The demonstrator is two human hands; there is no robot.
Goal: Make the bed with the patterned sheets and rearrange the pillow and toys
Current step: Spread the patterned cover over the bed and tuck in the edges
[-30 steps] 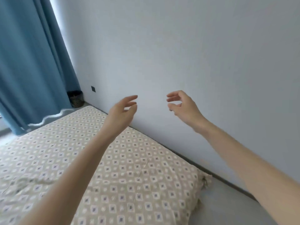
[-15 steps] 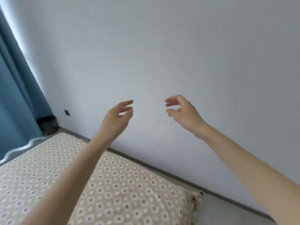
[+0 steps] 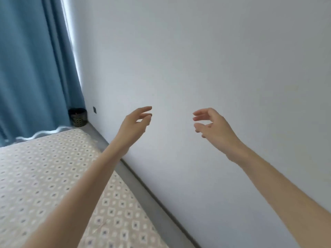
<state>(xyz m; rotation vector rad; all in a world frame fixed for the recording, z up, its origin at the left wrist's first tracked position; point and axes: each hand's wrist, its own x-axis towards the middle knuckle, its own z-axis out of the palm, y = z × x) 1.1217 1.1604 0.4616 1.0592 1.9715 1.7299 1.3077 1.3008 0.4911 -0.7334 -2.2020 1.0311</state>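
Swinging left again, the view regains the blue curtain (image 3: 32, 68) while the left hand (image 3: 133, 125) and right hand (image 3: 213, 126) hover empty, fingers loosely curled, before the wall (image 3: 215, 51), the patterned sheet (image 3: 44, 176) lying spread flat at lower left, pillow and toys unseen, seemingly still to arrange.

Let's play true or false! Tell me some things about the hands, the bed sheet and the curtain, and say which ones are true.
1. The right hand holds nothing. True.
2. The left hand grips the patterned sheet. False: it is raised in the air, holding nothing.
3. The curtain is red. False: it is blue.
4. A small dark basket stands in the corner by the curtain. True.
5. The patterned sheet is beige with small diamonds. True.
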